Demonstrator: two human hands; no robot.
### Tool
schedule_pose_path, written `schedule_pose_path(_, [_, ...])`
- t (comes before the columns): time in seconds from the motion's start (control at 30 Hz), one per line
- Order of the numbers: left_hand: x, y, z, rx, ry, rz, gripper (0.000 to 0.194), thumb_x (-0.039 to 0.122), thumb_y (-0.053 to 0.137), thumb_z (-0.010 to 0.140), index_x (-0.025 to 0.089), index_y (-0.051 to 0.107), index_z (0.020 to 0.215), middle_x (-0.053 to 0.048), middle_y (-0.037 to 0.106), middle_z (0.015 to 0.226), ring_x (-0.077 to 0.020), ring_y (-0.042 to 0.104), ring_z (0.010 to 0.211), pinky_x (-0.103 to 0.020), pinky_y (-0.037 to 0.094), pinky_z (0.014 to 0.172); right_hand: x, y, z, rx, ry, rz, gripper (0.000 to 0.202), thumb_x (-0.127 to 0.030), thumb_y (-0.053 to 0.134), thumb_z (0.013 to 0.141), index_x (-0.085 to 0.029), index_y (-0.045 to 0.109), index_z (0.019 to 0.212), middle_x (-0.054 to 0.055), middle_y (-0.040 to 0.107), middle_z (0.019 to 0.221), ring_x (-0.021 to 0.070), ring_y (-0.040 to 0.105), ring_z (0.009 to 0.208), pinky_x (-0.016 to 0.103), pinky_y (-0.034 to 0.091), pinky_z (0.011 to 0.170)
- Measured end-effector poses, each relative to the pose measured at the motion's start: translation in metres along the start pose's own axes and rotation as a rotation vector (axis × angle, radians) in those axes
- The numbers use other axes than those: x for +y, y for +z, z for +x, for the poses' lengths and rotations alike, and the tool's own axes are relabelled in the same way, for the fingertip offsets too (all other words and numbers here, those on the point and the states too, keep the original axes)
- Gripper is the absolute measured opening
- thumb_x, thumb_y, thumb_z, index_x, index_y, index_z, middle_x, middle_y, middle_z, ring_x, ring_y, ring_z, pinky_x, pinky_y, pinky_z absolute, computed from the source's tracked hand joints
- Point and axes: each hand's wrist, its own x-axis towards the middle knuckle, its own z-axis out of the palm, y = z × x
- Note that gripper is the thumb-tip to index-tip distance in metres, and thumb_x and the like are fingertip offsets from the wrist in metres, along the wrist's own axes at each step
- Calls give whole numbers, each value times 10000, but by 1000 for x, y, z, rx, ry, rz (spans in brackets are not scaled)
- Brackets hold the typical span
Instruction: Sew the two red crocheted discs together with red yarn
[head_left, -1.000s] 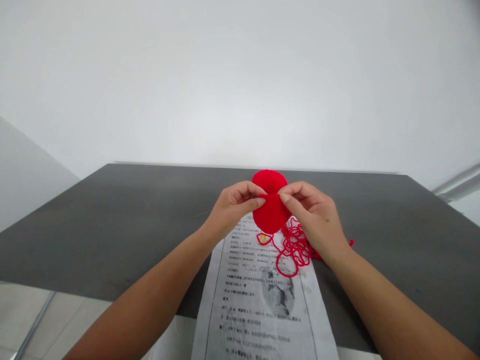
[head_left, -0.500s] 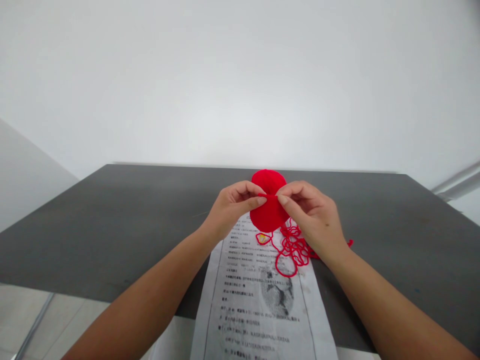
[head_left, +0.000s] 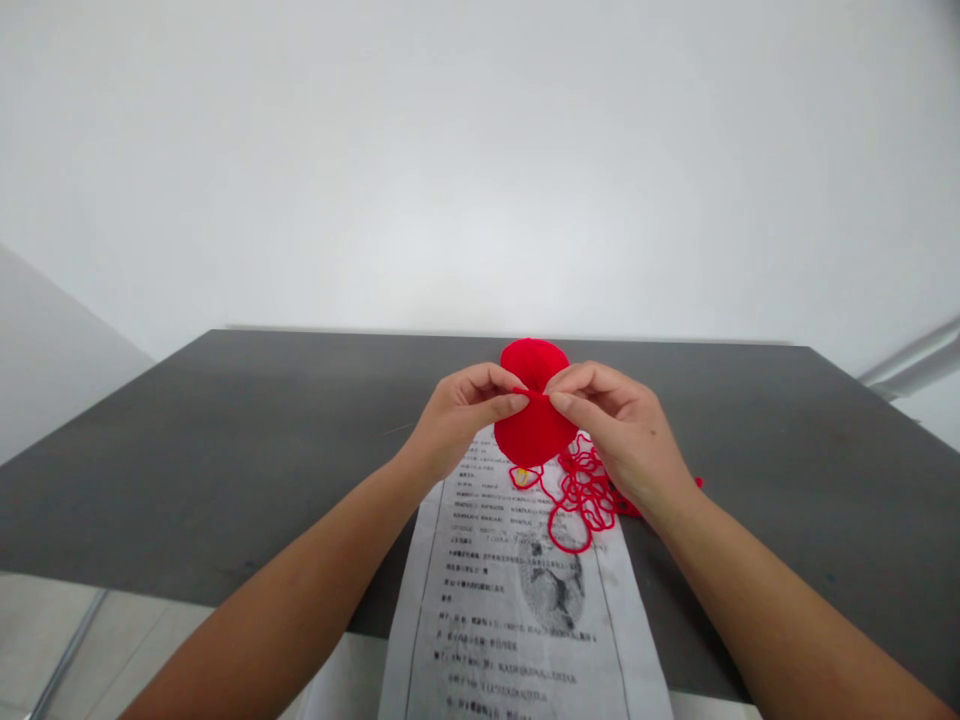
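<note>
A red piece (head_left: 534,436), perhaps knitted or crocheted, is held up over the far part of a printed sheet, pinched in at its middle with a rounded part above and below. My left hand (head_left: 469,415) grips its left edge between thumb and fingers. From the right, my right hand (head_left: 619,420) pinches the same piece, the two sets of fingertips close together. Loose red yarn (head_left: 585,490) lies in tangled loops below, partly behind my right hand. Inside a small yarn loop is something yellow (head_left: 523,477), too small to name.
The printed paper (head_left: 517,640) with text and a dark oval picture runs along the dark grey table (head_left: 247,450) and over its near edge. A white wall (head_left: 465,160) stands behind. A metal bar (head_left: 919,362) shows at the far right.
Both hands have shifted very slightly left with the red piece, and the right fingertips are a little closer to the left ones. The lower part of the piece looks slightly wider.
</note>
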Motion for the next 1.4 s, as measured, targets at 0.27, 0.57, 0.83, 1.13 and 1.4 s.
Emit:
schedule_pose_path(0.27, [1,1,0,21,-3,-27,213,240,867,617,146,690,689,11,682,678,-88,588,612,-222,452,621,2,1,-1,-3,25,-2,127,-289,671,809,-188,644,736,-19,559,655,117,478,599,251,371,567])
schedule_pose_path(0.57, [-1,1,0,47,55,32,220,248,855,629,142,672,689,16,672,666,-82,576,599,-216,457,613,1,2,-1,-14,-13,5,105,-265,669,812,-184,677,746,-14,601,679,112,500,613,247,392,593])
schedule_pose_path(0.83, [-2,2,-1,36,84,71,208,249,841,644,143,668,690,14,669,665,-89,581,603,-223,474,620,1,3,-2,7,-1,-34,110,-265,666,795,-184,663,720,-14,586,647,109,478,591,238,381,558])
schedule_pose_path(1.13, [-3,0,-2,51,141,101,186,230,830,655,148,666,689,7,679,689,-92,594,624,-215,482,614,-2,4,-2,14,18,-38,114,-274,660,792,-177,652,732,-4,607,671,116,498,601,242,400,564])
schedule_pose_path(1.4, [-1,2,-2,22,205,191,149,205,794,684,149,656,689,16,651,675,-87,570,625,-218,465,618,-2,2,-2,-13,-22,-75,141,-272,633,822,-179,640,716,-9,587,669,116,490,620,252,394,596])
